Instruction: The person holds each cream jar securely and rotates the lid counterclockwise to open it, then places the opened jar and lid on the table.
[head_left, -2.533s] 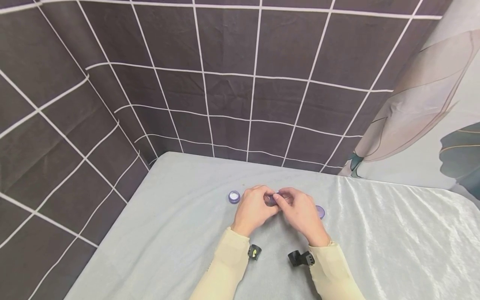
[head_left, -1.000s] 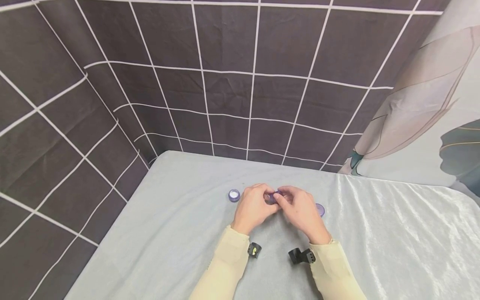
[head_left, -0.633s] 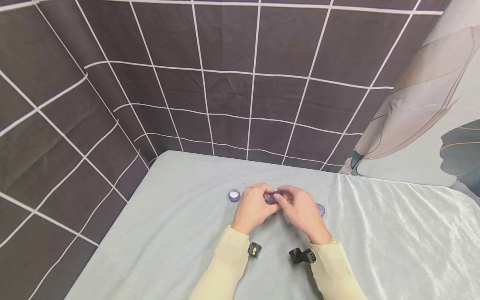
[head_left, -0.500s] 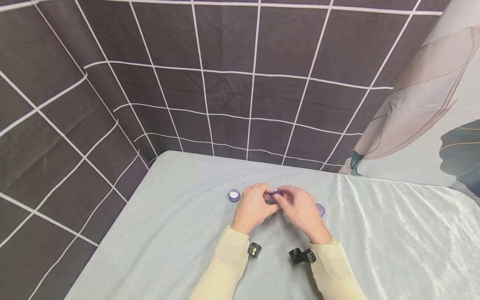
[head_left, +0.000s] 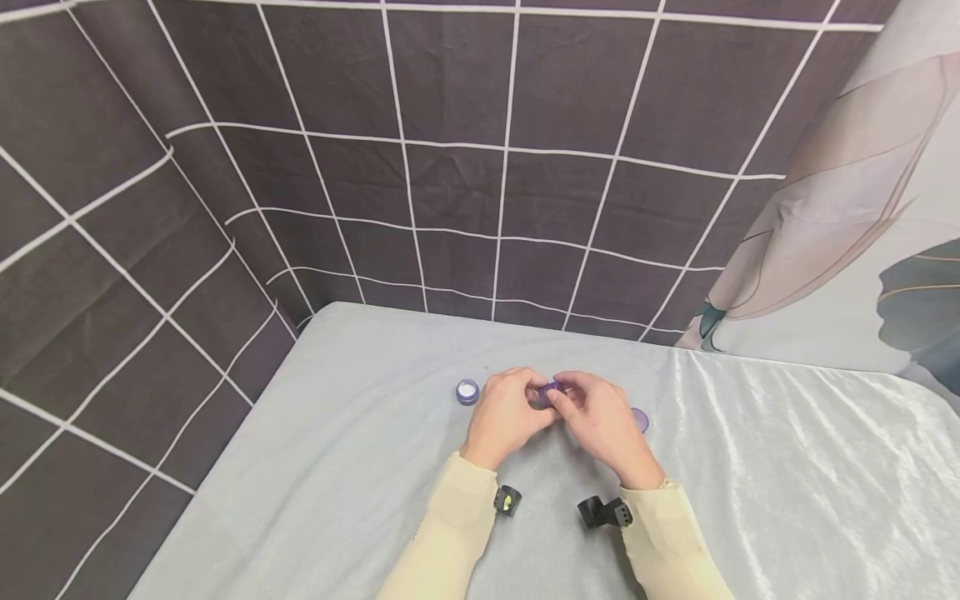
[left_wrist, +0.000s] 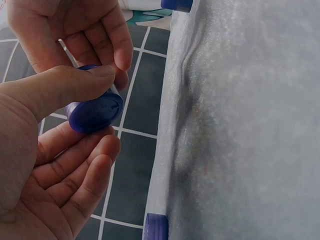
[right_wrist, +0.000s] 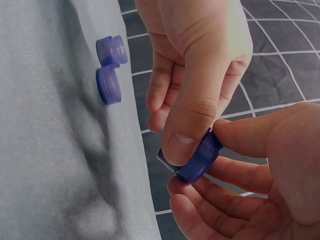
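A small purple jar is held above the table between both hands. My left hand pinches it with thumb and fingers; in the left wrist view the thumb lies across the jar. My right hand grips the same jar from the other side, seen in the right wrist view as a purple edge between thumbs and fingers. Most of the jar is hidden by the fingers.
An open purple jar with white filling stands left of the hands. A purple lid lies to the right. Two small purple pieces show in the right wrist view. A pale cloth covers the table; dark gridded curtains hang behind.
Both hands have stayed together on the small jar, with only slight shifts of the fingers. The other pieces on the table have not moved.
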